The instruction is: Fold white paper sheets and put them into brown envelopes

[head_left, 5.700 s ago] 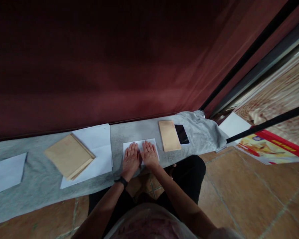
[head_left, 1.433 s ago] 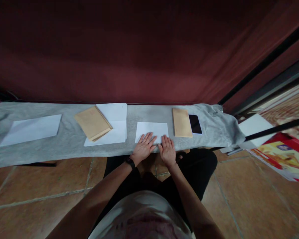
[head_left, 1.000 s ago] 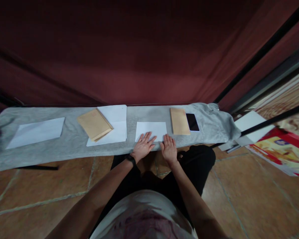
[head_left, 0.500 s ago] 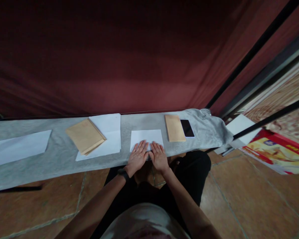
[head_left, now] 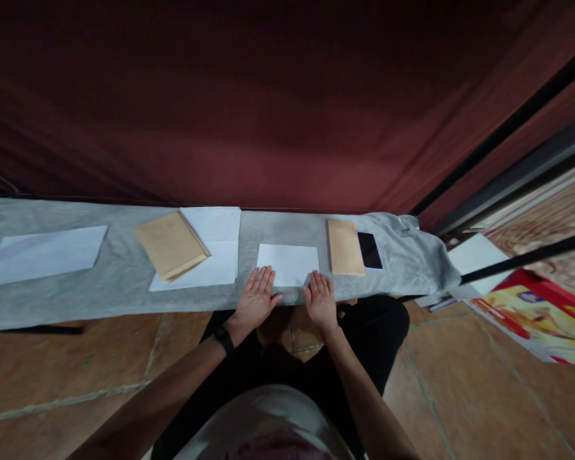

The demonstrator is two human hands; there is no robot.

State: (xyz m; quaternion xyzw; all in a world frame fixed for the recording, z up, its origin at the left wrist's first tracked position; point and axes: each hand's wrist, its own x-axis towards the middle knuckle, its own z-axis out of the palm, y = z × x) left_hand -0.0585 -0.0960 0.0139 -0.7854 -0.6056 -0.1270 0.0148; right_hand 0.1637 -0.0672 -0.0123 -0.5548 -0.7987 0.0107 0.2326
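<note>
A white sheet of paper (head_left: pixel 288 263) lies flat near the front edge of the cloth-covered table (head_left: pixel 282 227). My left hand (head_left: pixel 257 297) rests palm down over its lower left corner, fingers stretched out. At the lower right corner, my right hand (head_left: pixel 321 301) lies flat too, its fingertips touching or just over the paper. Neither hand grips anything. To the right of the paper lies a brown envelope (head_left: pixel 345 248), with a dark-screened phone (head_left: pixel 370 250) beside it.
Left of me, several brown envelopes (head_left: pixel 168 244) overlap larger white sheets (head_left: pixel 223 246). Another white paper (head_left: pixel 48 253) lies farther left. A dark red curtain (head_left: pixel 268 166) hangs behind the table. A red and yellow box (head_left: pixel 546 316) and a black bar (head_left: pixel 522 257) are at the right.
My hands have slid apart along the paper's lower edge, the left one leftward and the right one rightward. More of the sheet shows between them. The view has shifted slightly.
</note>
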